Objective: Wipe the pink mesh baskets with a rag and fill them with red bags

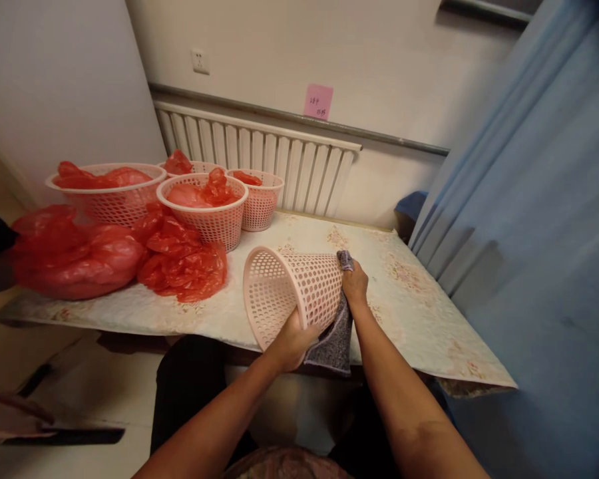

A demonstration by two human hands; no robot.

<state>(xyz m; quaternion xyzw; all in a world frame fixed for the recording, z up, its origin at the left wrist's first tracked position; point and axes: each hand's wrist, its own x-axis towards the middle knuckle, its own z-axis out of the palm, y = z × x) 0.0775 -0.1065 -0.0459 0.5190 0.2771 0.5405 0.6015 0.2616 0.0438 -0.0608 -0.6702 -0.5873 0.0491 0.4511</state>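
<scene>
A pink perforated plastic basket lies tilted on its side near the table's front edge, its mouth facing left. My left hand grips the rim from the near side, with some fingers hidden behind the wall. At the base, my right hand is closed on a dark grey cloth and presses it against the bottom of the basket. The cloth hangs down below the basket, past the left hand.
Several similar baskets with red plastic bags stand at the back left of the flower-patterned table. Red bags lie before them. A radiator runs behind; a blue curtain hangs at the right. A dark sleeve shows at far left.
</scene>
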